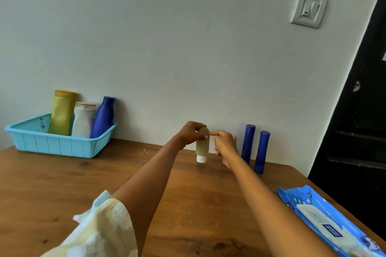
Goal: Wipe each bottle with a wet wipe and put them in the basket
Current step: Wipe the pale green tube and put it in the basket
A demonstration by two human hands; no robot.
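A small pale yellow tube bottle (202, 146) with a white cap stands cap-down near the wall. My left hand (191, 134) grips its top end. My right hand (225, 145) is just right of it, index finger pointing at the top and touching it, the other fingers curled with nothing visible in them. Two tall dark blue bottles (247, 144) (262, 152) stand to the right by the wall. The turquoise basket (54, 145) at the left holds a yellow-green bottle (61, 113), a white bottle (83, 120) and a blue bottle (103, 118). No loose wipe is visible.
A blue wet wipe pack (330, 222) lies at the right edge of the wooden table (87, 190). A black door (359, 123) stands at the right, a wall switch (308, 9) above. A cream sleeve (100, 229) covers my left upper arm.
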